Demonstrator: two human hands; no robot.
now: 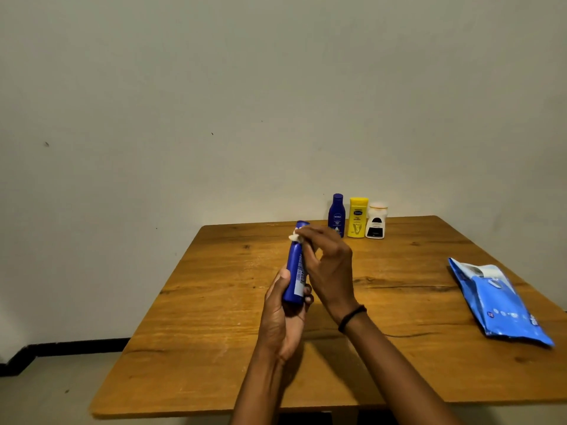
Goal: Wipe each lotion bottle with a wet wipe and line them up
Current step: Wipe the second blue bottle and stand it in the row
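My left hand [282, 311] grips the lower end of a blue lotion bottle [295, 271], held above the table with its cap pointing away from me. My right hand [329, 265] pinches a small white wet wipe [296, 237] against the bottle's neck. At the table's far edge three bottles stand upright side by side: a dark blue one [336, 216], a yellow one [357, 217] and a white one with a dark label [376, 222].
A blue pack of wet wipes [503, 305] lies flat near the right edge of the wooden table [214, 302]. A plain wall rises right behind the table's far edge. Floor shows at the lower left.
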